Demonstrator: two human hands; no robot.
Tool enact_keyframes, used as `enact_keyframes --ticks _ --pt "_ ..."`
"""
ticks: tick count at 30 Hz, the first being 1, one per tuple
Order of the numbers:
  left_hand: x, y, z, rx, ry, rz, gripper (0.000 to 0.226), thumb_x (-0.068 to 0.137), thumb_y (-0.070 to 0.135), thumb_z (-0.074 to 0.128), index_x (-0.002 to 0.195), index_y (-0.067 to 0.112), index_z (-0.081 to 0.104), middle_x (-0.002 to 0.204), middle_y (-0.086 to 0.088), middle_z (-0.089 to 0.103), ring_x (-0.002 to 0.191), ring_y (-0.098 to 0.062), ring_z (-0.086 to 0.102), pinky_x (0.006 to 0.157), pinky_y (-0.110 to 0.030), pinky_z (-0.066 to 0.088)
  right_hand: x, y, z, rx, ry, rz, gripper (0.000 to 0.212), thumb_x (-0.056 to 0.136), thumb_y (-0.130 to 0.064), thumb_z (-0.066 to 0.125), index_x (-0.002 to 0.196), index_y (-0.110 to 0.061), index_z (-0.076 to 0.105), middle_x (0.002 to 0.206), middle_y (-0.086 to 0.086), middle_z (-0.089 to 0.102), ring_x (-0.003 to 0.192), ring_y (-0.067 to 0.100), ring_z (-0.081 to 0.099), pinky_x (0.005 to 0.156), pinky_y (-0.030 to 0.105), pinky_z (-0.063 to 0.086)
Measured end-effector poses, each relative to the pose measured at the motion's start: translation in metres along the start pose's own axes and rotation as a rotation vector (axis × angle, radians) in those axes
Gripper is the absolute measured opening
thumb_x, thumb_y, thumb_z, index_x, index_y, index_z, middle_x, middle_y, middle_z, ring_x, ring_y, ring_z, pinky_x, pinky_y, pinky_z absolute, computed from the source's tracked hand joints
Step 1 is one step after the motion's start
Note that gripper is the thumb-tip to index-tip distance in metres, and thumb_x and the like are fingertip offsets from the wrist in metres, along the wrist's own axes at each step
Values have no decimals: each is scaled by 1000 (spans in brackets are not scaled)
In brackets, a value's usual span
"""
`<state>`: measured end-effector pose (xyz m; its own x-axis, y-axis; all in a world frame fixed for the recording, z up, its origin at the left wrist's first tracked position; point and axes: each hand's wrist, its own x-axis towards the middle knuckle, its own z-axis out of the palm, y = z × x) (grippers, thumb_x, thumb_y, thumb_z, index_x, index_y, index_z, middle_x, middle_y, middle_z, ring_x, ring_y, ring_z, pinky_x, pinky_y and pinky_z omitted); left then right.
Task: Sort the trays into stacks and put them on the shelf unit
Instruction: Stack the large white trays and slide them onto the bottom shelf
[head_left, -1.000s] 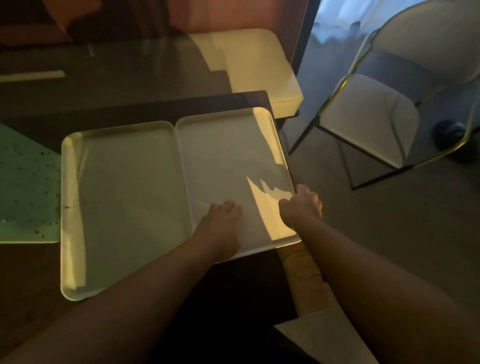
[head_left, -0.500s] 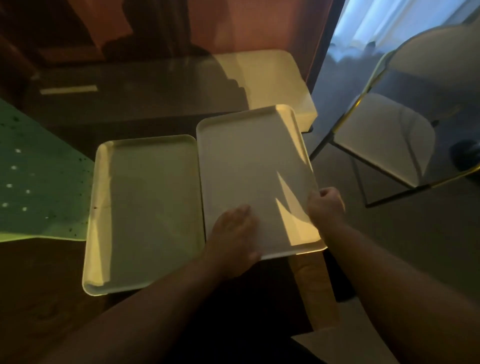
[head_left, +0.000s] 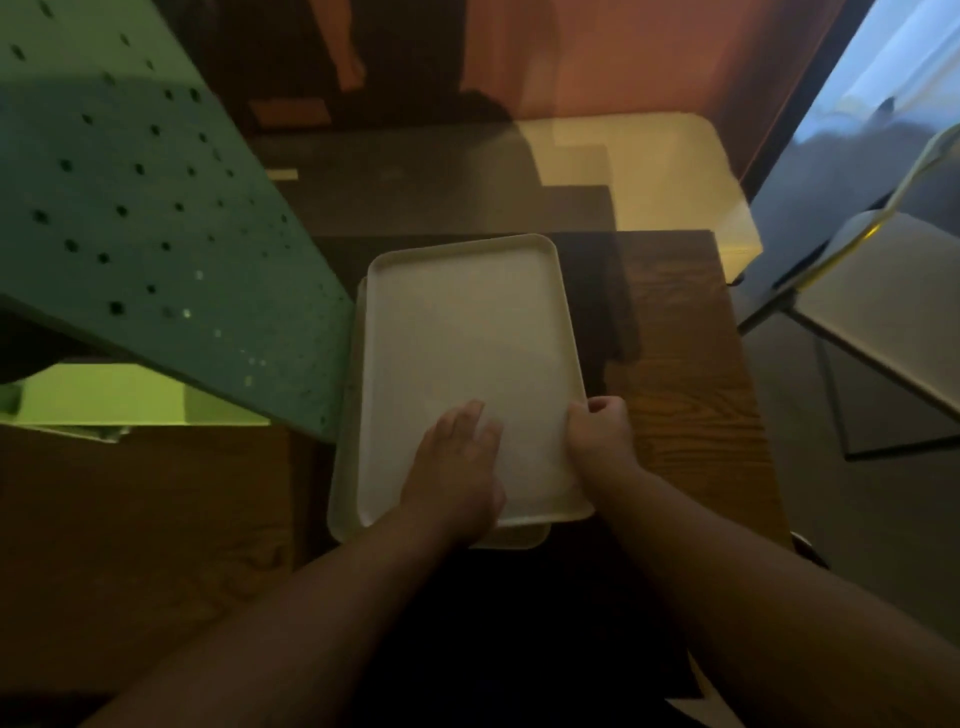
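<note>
Two pale rectangular trays lie stacked on a dark wooden table (head_left: 685, 374). The upper tray (head_left: 462, 338) sits slightly askew over the lower tray (head_left: 343, 499), whose rim shows along the left and near edges. My left hand (head_left: 457, 457) presses flat on the upper tray's near part, fingers spread. My right hand (head_left: 600, 431) grips that tray's right rim, fingers curled over the edge. The green perforated shelf unit (head_left: 140, 208) rises at the left, right beside the stack.
A chair (head_left: 883, 312) with a pale seat and metal frame stands on the floor at the right. A cream cushioned bench (head_left: 670, 171) lies beyond the table. A lit green-yellow shelf level (head_left: 104, 395) shows under the perforated panel.
The right-hand tray has been slid left onto the other tray, so the two now overlap as a stack. Both hands moved with it, and the view swung toward the shelf unit.
</note>
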<state>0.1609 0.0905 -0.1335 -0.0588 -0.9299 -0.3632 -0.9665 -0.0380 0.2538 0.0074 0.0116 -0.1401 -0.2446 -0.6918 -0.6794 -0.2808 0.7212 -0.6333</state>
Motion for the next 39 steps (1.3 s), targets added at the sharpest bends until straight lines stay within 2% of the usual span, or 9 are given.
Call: enact_keyframes --ticks 5,11,15,20,25,28,31,35,39 --pt "-13 -53 4 -11 -140 3 53 85 23 53 136 14 41 154 -9 31 135 -33 32 106 -43 39 -18 15 37 -78 51 -14 27 98 -19 46 125 -16 43 117 10 57 99 25 57 79 42 50" --pt "-13 -80 7 24 -276 72 55 86 23 51 139 13 41 159 -9 22 140 -35 28 106 -46 39 -32 28 47 -479 242 -146 34 83 -23 51 115 -21 61 121 5 54 109 25 52 87 44 52" --pt "-17 -96 5 49 -309 99 47 87 24 48 133 13 44 156 -8 24 136 -35 31 102 -46 41 -41 34 52 -609 145 -106 36 86 -26 50 118 -19 63 120 12 58 108 31 57 90 44 52" --pt "-28 -107 5 90 -292 163 49 86 26 51 132 12 46 156 -9 25 132 -37 36 103 -45 41 -43 43 61 -736 186 -130 41 91 -13 52 131 -17 50 129 14 53 118 34 54 95 46 50" --pt "-39 -115 10 122 -275 147 53 87 30 52 136 14 44 157 -8 24 133 -36 36 107 -45 39 -40 48 73 -707 228 -59 59 94 -19 52 149 -20 33 143 15 42 129 34 44 100 45 43" --pt "-42 -115 13 131 -227 120 50 83 32 53 130 15 48 151 -10 34 127 -35 43 106 -45 40 -37 57 73 -854 276 -180 73 96 -31 52 157 -14 17 148 14 37 131 32 41 99 45 44" --pt "-45 -113 22 163 1 -71 36 76 30 47 109 18 56 126 -11 52 110 -33 51 97 -43 43 -22 67 69 -1037 239 -321 76 95 -37 50 156 -5 19 148 16 35 128 35 43 91 47 48" --pt "-56 -109 32 -158 27 -606 59 80 24 56 135 8 42 144 -19 38 125 -40 43 105 -44 38 -6 66 62 -872 166 -309 44 94 -24 45 132 -2 43 125 20 52 112 39 57 78 43 47" --pt "-58 -105 23 -415 109 -709 60 80 21 57 137 10 44 138 -19 47 124 -40 47 103 -44 42 -20 48 46 -747 22 -183 36 102 -17 38 132 0 50 131 23 57 121 40 55 90 41 44"
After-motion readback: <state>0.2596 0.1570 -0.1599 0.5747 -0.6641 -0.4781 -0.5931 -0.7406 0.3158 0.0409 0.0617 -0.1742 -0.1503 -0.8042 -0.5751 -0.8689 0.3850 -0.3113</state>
